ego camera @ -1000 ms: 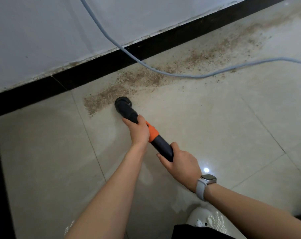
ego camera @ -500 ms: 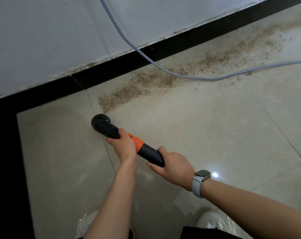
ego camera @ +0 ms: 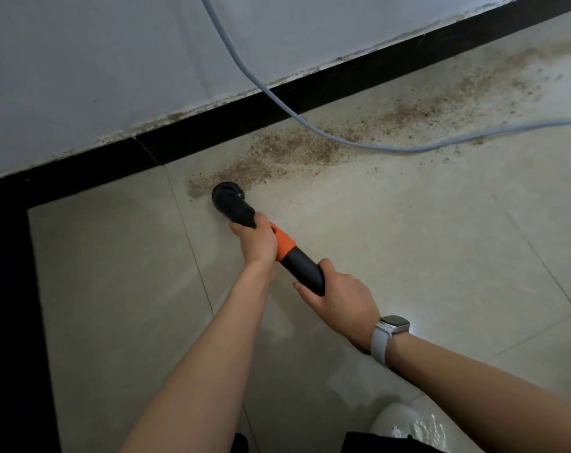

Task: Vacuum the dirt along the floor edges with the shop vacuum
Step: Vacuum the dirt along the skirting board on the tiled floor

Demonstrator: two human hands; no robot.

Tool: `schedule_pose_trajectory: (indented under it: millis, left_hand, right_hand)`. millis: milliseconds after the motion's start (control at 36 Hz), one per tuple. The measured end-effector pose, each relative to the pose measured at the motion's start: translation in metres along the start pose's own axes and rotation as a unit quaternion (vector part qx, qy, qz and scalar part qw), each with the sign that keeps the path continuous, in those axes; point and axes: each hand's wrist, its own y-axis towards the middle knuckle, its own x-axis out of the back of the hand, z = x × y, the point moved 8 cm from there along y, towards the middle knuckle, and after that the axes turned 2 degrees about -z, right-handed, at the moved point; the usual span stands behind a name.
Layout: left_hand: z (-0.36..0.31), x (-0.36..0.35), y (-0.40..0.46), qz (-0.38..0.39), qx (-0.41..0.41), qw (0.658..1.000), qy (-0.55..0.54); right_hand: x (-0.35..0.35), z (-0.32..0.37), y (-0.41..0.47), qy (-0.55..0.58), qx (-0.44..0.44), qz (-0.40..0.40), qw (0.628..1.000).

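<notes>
A black vacuum nozzle with an orange collar points down at the beige tile floor. Its round mouth sits at the left end of a band of brown dirt that runs along the black floor border up to the right. My left hand grips the nozzle just behind its head. My right hand, with a white watch on the wrist, grips the black tube farther back. The rest of the hose is hidden behind my right hand.
A grey cable hangs down the white wall and lies across the dirt toward the right. The black border also runs down the left side. A white shoe shows at the bottom right.
The nozzle pulled back left off the dirt half a second ago, then pushed forward again; its mouth now touches the left end of the dirt band. Both hands kept their grip.
</notes>
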Motion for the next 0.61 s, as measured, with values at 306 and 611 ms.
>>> schedule_pose_trajectory:
  millis: [306,611]
  left_hand:
    - [-0.009,-0.079,-0.023,0.104,-0.022,0.994,0.036]
    - [-0.042,-0.041,-0.015,0.042,-0.014,0.998,0.046]
  right_hand:
    - [0.029,-0.05,-0.005,0.012,-0.086,-0.072,0.994]
    - [0.041,-0.011,0.009,-0.002,-0.028,-0.029,0.999]
